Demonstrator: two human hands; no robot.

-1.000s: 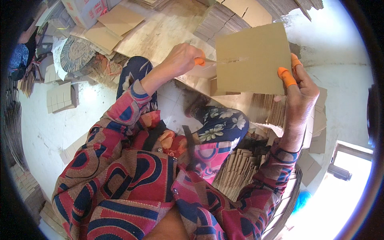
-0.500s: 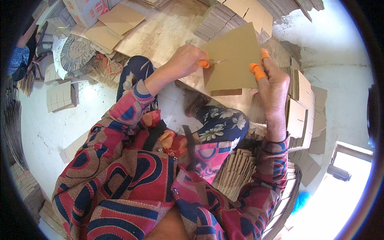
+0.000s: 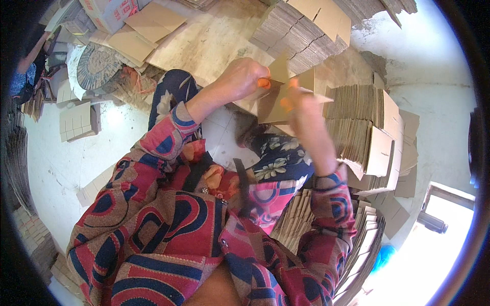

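Observation:
My left hand [image 3: 244, 80], with an orange cover on a fingertip, is closed on the edge of some thin brown cardboard pieces [image 3: 270, 106]. They stand at angles to each other above the board in front of me; how they join is hard to make out. Across from it, my right hand [image 3: 309, 115], smeared by motion, has orange-covered fingers closed at the right side of the same pieces. Part of the cardboard is hidden behind this hand.
A tall stack of slotted cardboard [image 3: 293, 38] stands beyond my hands. More bundled cardboard [image 3: 352, 107] is to the right, with further stacks [image 3: 301, 214] by my right leg. Flat sheets [image 3: 153, 21] and a printed carton [image 3: 104, 15] lie far left, near a round grey object [image 3: 101, 69].
My right hand has swung left and inward, closer to my left hand. The cardboard, broad and flat to view before, now shows several angled faces. My left hand has barely moved.

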